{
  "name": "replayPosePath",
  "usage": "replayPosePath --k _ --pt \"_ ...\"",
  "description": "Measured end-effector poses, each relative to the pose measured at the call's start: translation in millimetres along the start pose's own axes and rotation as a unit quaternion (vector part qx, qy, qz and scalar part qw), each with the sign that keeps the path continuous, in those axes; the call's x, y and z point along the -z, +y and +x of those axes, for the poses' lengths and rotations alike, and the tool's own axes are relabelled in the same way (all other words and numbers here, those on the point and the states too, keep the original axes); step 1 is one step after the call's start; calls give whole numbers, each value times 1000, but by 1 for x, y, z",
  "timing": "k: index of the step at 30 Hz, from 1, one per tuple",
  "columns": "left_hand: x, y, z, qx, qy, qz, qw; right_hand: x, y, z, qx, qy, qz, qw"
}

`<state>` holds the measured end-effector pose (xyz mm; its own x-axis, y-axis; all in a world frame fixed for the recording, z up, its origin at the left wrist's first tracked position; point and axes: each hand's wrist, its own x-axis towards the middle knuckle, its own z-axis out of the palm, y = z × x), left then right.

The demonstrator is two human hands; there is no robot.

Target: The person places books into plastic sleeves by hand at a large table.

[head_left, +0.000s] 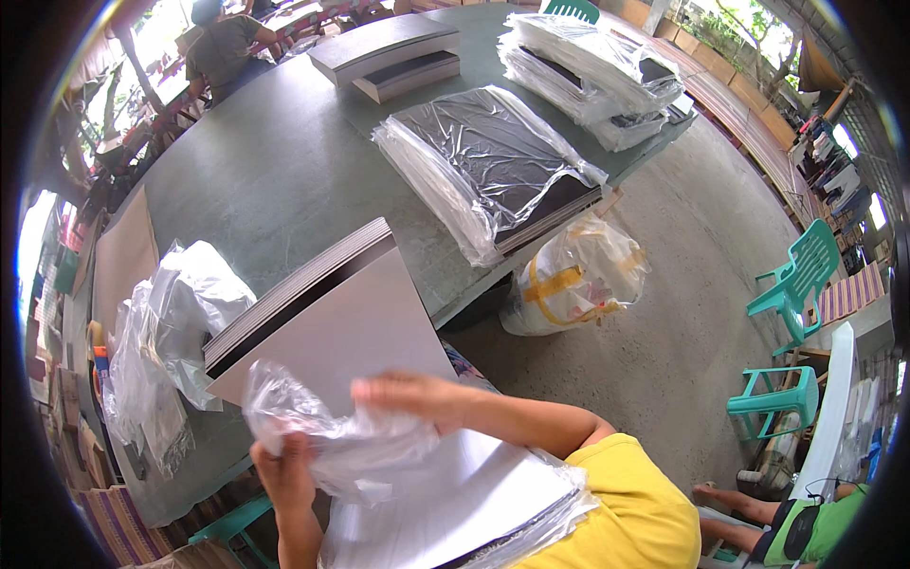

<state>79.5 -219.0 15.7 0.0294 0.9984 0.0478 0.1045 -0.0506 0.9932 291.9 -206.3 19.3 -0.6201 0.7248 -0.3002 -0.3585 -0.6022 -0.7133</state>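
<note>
My left hand (284, 469) grips a crumpled clear plastic bag (365, 460), thumb up, at the lower left of the picture. At the bag's other side my right hand (403, 394) is closed at its edge; the fingers are slightly blurred. Below the bag lies a stack of white-faced boards (464, 498) in front of my body, with clear plastic along its right edge. Just beyond my hands, a stack of boards with dark edges and a pale top sheet (346, 322) rests at the table's near edge.
Loose clear bags (175, 322) lie left on the green table (256, 171). Plastic-wrapped dark boards (488, 156), more wrapped stacks (588, 71) and bare boards (389, 52) sit farther off. A plastic sack (569, 280) stands beside the table. Green chairs (796, 280) and other people are around.
</note>
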Motion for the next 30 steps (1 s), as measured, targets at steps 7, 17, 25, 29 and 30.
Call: replayPosePath --k 7,17,25,29,30 --pt "-2 22 20 66 -171 -170 968 5 4 3 95 -27 36 994" --pt "42 2 11 6 21 -295 955 11 -6 -3 -48 -303 -469 829" --pt "26 21 9 -93 -499 340 792 20 -14 -22 124 -220 -266 930" --pt "28 34 19 -169 -482 443 737 31 -18 -15 -15 -423 -264 867" --pt "26 42 18 -206 -450 354 793 38 -10 -12 10 -357 -399 845"
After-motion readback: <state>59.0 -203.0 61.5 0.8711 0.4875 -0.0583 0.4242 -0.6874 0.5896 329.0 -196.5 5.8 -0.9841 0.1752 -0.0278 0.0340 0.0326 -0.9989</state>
